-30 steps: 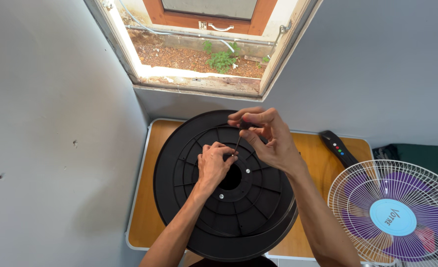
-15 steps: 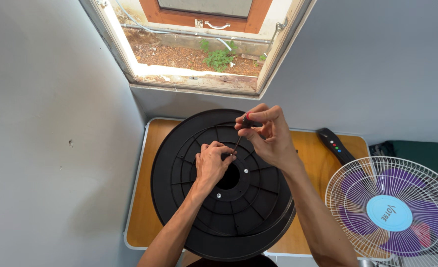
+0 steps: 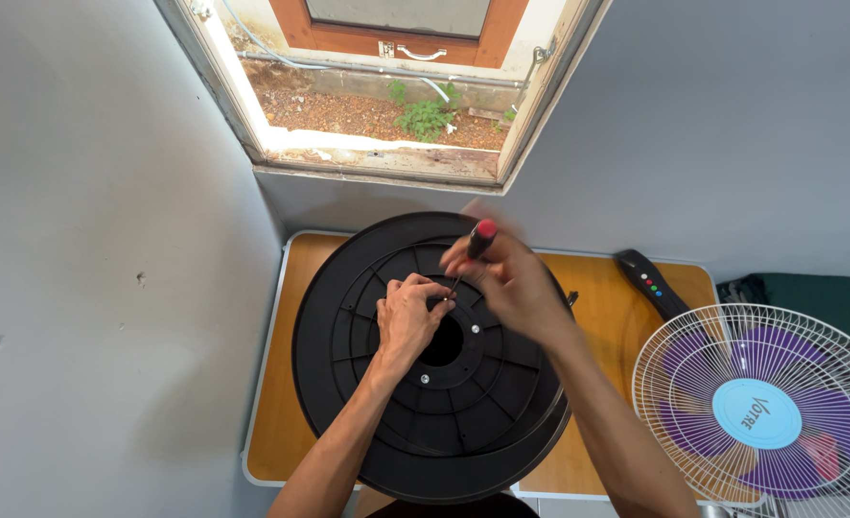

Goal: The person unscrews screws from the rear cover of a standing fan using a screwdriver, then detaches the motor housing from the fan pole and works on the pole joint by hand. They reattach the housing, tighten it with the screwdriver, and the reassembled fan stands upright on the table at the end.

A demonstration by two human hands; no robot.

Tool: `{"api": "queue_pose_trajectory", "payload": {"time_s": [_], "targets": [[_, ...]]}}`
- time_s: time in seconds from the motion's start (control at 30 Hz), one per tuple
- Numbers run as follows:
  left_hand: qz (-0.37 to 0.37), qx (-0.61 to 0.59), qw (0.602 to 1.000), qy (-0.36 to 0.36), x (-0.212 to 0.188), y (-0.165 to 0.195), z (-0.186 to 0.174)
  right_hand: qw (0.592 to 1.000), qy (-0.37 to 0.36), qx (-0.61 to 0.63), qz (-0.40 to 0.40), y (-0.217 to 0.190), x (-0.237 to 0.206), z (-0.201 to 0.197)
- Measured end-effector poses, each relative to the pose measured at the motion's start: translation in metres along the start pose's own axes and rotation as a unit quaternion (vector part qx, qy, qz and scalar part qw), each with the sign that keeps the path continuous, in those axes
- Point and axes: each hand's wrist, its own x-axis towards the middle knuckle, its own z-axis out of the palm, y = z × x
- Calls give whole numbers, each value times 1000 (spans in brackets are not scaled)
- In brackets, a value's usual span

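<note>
Your right hand [image 3: 511,283] is gripping a red-capped screwdriver [image 3: 473,249], tip angling down toward your left hand [image 3: 407,317], whose fingers are pinching something too small to identify, resting on the black spool [image 3: 425,422] beneath.

Grey painted walls meet in a corner above a wooden table [image 3: 295,384]. An open window [image 3: 396,86] directly above the table lets in bright daylight, showing soil and 1 green plant [image 3: 425,117] outside.
</note>
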Motion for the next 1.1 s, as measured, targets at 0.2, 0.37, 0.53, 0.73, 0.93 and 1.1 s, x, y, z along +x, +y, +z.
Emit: {"api": "queue_pose_trajectory", "payload": {"time_s": [0.2, 0.37, 0.53, 0.73, 0.93, 1.1], "targets": [[13, 25, 1000, 13, 0, -3, 3, 993, -30, -103, 50, 35, -22, 24], [24, 42, 999, -22, -6, 7, -4, 990, -26, -140, 19, 44, -26, 21], [40, 85, 991, -91, -6, 10, -15, 994, -18, -97, 42, 38, -25, 20], [79, 130, 988, -38, -9, 7, -9, 993, -21, -100, 64, 33, -26, 22], [99, 175, 979, -38, -10, 5, -8, 996, 60, 4, 62, 36, -32, 5], [78, 165, 982, -45, -12, 3, -18, 973, 200, -94, 70, 46, -53, -73]]}}
